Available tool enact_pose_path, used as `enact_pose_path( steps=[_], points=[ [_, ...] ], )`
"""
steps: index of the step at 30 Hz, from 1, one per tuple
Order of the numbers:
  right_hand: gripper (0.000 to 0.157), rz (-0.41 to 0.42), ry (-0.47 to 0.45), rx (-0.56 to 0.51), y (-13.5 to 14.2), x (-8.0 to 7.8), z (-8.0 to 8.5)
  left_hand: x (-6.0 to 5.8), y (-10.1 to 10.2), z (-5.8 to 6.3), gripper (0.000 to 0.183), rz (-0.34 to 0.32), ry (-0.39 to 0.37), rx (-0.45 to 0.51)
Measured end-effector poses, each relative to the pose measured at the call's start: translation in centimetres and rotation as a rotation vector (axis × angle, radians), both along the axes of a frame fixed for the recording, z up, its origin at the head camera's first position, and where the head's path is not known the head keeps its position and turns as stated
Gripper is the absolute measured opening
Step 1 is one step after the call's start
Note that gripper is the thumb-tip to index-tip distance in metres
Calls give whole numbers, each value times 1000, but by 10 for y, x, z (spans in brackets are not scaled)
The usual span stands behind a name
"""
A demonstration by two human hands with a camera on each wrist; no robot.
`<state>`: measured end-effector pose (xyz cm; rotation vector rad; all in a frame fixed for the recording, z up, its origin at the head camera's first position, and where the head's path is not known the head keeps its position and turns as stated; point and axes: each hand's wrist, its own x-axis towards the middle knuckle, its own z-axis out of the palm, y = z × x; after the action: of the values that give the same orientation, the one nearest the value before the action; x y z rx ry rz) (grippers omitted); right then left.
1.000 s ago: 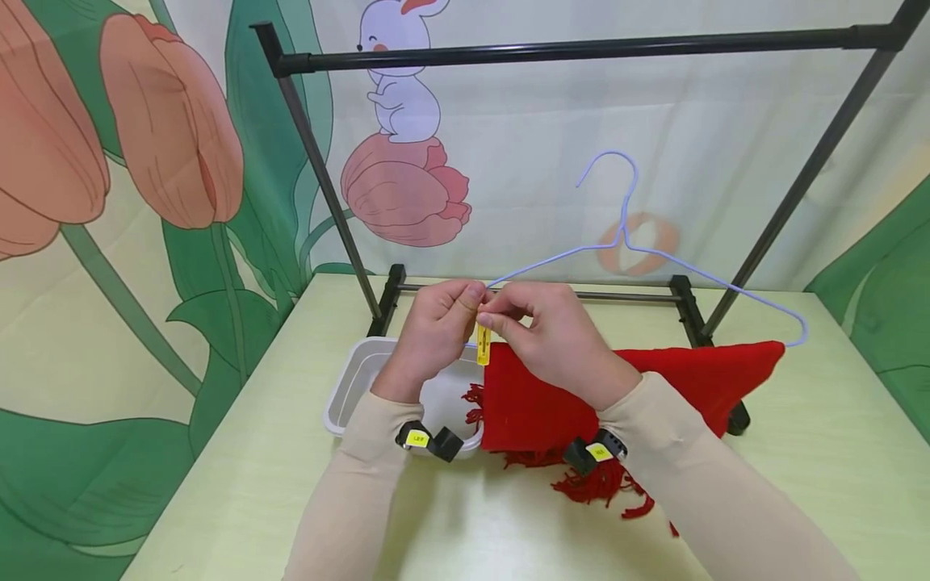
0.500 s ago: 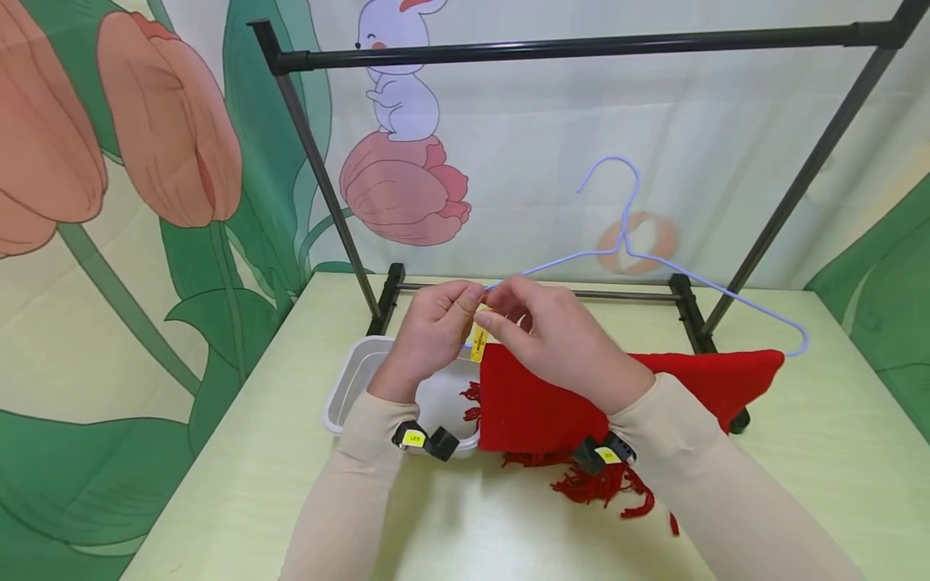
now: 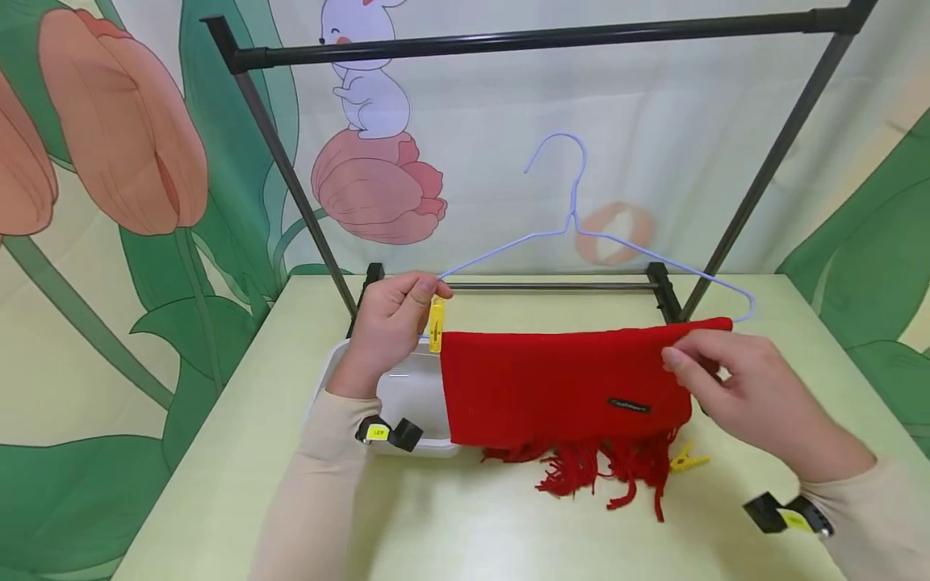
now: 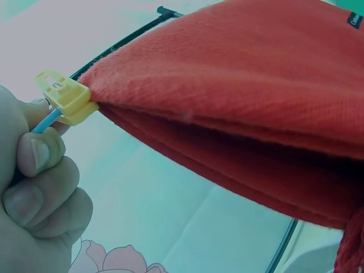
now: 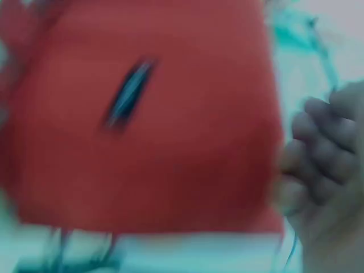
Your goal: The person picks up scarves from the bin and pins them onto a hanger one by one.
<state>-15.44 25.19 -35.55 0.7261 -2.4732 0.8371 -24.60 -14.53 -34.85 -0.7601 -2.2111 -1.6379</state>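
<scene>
over the pale table [image 3: 567,532], a red scarf [image 3: 538,379] is hanging from the hanger [image 3: 573,213]. the right hand [image 3: 751,391] is now reaching the right end, away from the yellow clip [image 3: 436,327], fingers curling, hold unclear; the left hand [image 3: 388,327] is pinching the hanger, the left end apparently fastened.

Ok so my right wrist view is a smeary mess: the label [image 5: 131,94] on the red scarf [image 3: 552,375] is unreadable there, and the left wrist view chops it at the edge. Can't tell if my right grip [image 3: 756,395] touches the scarf. My left grip [image 3: 392,327] covers the corner of the hanger [image 3: 573,202], and the scarf hides most of its lower bar. Fringe [image 3: 574,468] half covers the yellow clip [image 3: 688,461] low down. White tub [image 3: 425,448] disappears behind scarf and left sleeve [image 3: 316,484]. Top edge cuts the rack [image 3: 538,39] corner and the rabbit's ears.
</scene>
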Motion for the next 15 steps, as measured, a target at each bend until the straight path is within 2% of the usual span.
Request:
enact_pose_path(
  steps=[4, 7, 9, 11, 15],
  points=[
    [5, -61, -413, 233, 58, -4, -46, -1, -5, 2, 26, 27, 31, -6],
    [27, -25, -633, 289, 86, -6, -84, -1, -9, 3, 26, 55, 42, -20],
    [40, -2, -699, 282, 96, -4, -104, -1, -11, 4, 26, 69, 40, -29],
    [49, 9, -724, 266, 102, -2, -117, 0, -13, 5, 26, 74, 37, -26],
    [48, 6, -645, 259, 107, 3, -130, 1, -13, 3, 27, 91, 20, -21]
  ],
)
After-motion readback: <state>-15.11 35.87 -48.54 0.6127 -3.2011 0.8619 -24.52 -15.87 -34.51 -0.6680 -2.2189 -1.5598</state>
